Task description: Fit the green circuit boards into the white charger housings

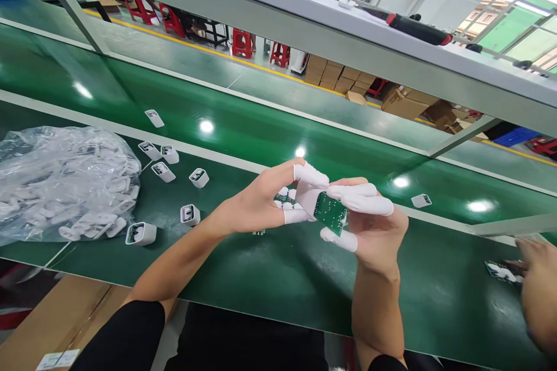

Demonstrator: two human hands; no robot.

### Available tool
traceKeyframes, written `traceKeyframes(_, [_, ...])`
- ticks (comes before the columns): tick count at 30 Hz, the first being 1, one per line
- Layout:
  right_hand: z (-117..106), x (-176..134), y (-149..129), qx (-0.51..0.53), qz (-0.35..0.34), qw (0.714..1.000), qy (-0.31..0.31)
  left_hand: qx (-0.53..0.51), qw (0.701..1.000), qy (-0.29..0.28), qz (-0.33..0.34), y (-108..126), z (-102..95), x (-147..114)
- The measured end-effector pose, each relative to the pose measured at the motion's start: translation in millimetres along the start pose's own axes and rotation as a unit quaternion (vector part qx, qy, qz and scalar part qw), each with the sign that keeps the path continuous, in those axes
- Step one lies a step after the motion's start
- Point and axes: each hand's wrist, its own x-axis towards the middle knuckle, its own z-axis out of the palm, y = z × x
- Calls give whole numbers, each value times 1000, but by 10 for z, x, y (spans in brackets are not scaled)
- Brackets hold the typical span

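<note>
My left hand [274, 200], with white finger cots on its fingertips, is closed around a white plastic housing [307, 199]. The fingers of my right hand [369, 214], also in white cots, pinch a green circuit board [331, 213]. One end of the board meets the open end of the housing; how far it reaches inside is hidden. Behind my left fingers, more green boards with white parts [285, 198] lie on the bench, partly covered. Several white housings with parts inside stand to the left, among them a near one [141, 234].
A clear plastic bag of white plastic pieces [78, 179] covers the left of the green bench. One housing [421, 201] lies on the right. At the right edge another person's blurred hand [539, 284] is beside a board [502, 271]. A shelf holding a screwdriver [418, 29] crosses above.
</note>
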Motion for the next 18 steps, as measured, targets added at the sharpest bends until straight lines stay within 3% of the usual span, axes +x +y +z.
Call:
traceKeyframes(7, [28, -25, 59, -78, -2, 997, -4, -11, 1000, 4, -2, -7, 20, 3])
traceKeyframes(11, [0, -45, 118, -162, -26, 986, 16, -51, 996, 29, -74, -47, 45, -24])
traceKeyframes(18, [-57, -72, 176, -166, -56, 984, 21, -154, 974, 80, -144, -108, 76, -60])
